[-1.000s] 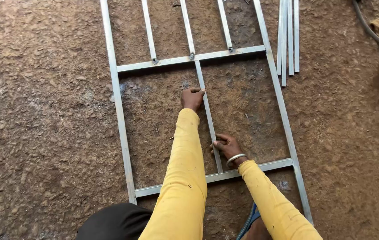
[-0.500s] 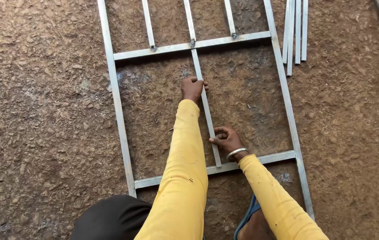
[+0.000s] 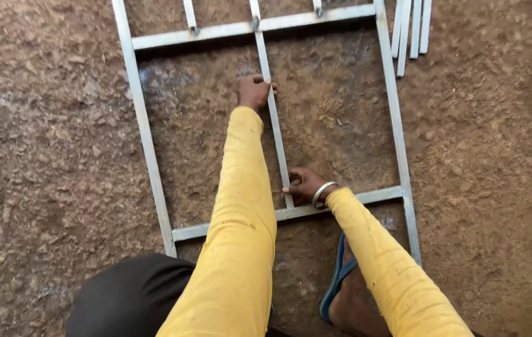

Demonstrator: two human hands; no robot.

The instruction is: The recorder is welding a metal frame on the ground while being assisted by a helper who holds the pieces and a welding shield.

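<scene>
One grey welded steel frame (image 3: 144,134) lies on the dirt ground (image 3: 47,156); both hands, left hand (image 3: 253,92) and right hand (image 3: 304,185), grip its single loose grey centre bar (image 3: 275,125). Four spare grey bars (image 3: 410,28) lie beside the frame's far right corner.

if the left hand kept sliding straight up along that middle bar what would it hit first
Probably the upper cross rail of the metal frame, where the middle bar joins it. The left hand has only bare ground before that.

left hand (image 3: 254,91) gripping bar (image 3: 274,118), frame (image 3: 147,143) nearer in view
</scene>
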